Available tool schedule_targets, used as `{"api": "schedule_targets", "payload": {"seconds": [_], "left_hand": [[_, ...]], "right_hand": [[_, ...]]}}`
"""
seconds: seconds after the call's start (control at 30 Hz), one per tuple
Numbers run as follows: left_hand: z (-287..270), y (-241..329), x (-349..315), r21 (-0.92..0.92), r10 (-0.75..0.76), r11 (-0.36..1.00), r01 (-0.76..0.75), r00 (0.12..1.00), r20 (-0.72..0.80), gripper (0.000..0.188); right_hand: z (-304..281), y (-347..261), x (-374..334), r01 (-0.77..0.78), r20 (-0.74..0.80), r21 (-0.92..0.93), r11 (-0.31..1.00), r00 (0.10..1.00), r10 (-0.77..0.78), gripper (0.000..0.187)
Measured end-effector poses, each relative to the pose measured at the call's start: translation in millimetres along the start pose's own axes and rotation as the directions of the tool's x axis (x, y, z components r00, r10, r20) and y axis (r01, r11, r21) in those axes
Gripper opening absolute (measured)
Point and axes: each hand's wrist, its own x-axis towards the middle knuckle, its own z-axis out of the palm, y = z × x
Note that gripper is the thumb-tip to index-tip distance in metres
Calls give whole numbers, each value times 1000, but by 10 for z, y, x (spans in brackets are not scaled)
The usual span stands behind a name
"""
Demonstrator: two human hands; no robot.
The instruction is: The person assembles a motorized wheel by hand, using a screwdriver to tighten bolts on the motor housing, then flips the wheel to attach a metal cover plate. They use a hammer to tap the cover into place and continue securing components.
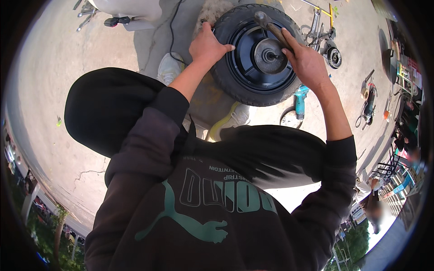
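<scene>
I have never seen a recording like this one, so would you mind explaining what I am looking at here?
There is no machine, only a person filmed by a wide fisheye camera worn on their own head, looking down, so the edges bend. The dark sweatshirt fills the lower picture and the forearms reach away from it. On the concrete ground lies a small wheel with a black tyre and dark hub. The left hand rests on the tyre's edge; the right hand has a grip on a hammer over the hub. A teal power tool and other tools lie nearby.
</scene>
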Motion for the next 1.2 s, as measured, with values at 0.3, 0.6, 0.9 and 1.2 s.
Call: {"api": "schedule_targets", "payload": {"seconds": [0.3,0.6,0.9,1.2], "left_hand": [[-12,37,44,13,-23,1000,24,999,-24,96],[25,-1,131,33,-1,999,1,1000,-23,100],[-4,24,183,83,-17,996,14,1000,27,109],[-6,28,228,70,-11,998,8,999,47,107]], "right_hand": [[-47,-3,20,-43,16,14,999,999,42,54],[-53,-25,-4,-18,-30,31,999,999,19,55],[-97,-86,71,-74,29,11,997,997,73,55],[-32,-53,43,-83,53,16,996,995,82,55]]}}
